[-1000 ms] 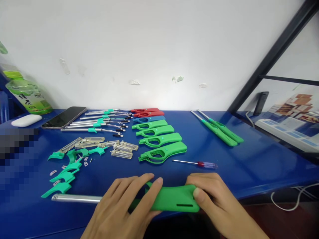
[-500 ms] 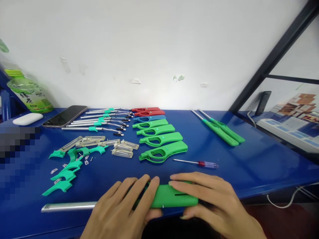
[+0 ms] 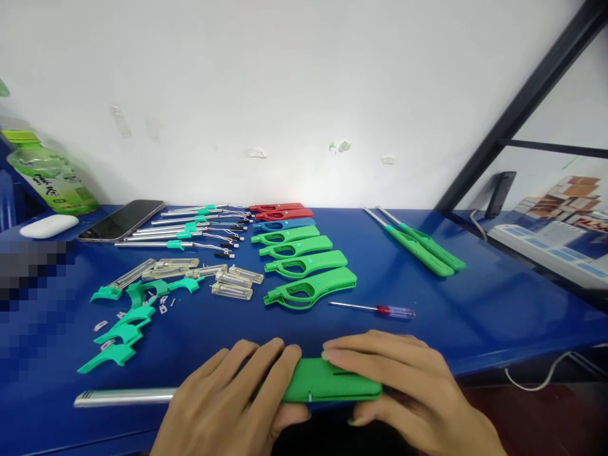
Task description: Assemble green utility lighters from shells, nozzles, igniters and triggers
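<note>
A green plastic lighter body [image 3: 327, 381] with a long silver metal tube [image 3: 123, 397] sticking out to the left lies at the near edge of the blue table [image 3: 498, 310]. My left hand [image 3: 228, 405] wraps over its left part, fingers closed around it with the thumb underneath. My right hand [image 3: 408, 386] presses on its right end, fingers laid over the top and thumb below. Both hands squeeze the body between them.
Behind lie a row of green, blue and red lighter shells [image 3: 304, 266], a small red-handled screwdriver [image 3: 375, 310], two assembled green lighters [image 3: 420, 247], clear tanks [image 3: 232, 285], green triggers [image 3: 123, 323], metal tubes with wires [image 3: 190, 231], a phone [image 3: 121, 221], a white case [image 3: 47, 225] and a bottle [image 3: 47, 174].
My right hand shifted from gripping the lighter's end to lying over its top. The lighter body turned so that its slot faces up, and the tube slid a little to the left.
</note>
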Demonstrator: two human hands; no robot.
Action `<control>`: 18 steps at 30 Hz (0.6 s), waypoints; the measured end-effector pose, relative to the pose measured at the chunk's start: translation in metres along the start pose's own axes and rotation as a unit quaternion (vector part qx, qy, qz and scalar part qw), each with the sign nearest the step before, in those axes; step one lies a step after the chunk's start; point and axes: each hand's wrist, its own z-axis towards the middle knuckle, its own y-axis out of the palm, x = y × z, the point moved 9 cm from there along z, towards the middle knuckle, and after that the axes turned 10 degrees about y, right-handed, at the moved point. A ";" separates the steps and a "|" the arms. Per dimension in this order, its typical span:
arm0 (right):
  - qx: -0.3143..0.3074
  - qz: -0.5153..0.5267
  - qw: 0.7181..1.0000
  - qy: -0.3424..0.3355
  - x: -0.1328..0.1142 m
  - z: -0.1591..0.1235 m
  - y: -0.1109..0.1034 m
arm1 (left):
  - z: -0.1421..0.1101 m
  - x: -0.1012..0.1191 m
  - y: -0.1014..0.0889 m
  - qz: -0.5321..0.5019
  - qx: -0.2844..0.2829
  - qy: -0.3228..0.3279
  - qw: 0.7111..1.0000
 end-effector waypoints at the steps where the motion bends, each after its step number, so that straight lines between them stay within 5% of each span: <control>1: 0.002 -0.002 1.000 -0.002 0.000 -0.001 0.000 | 0.000 0.000 0.000 -0.002 0.000 -0.002 1.000; 18: 0.028 0.026 0.999 -0.023 -0.005 -0.010 0.003 | 0.000 0.001 -0.002 -0.034 -0.027 0.004 0.999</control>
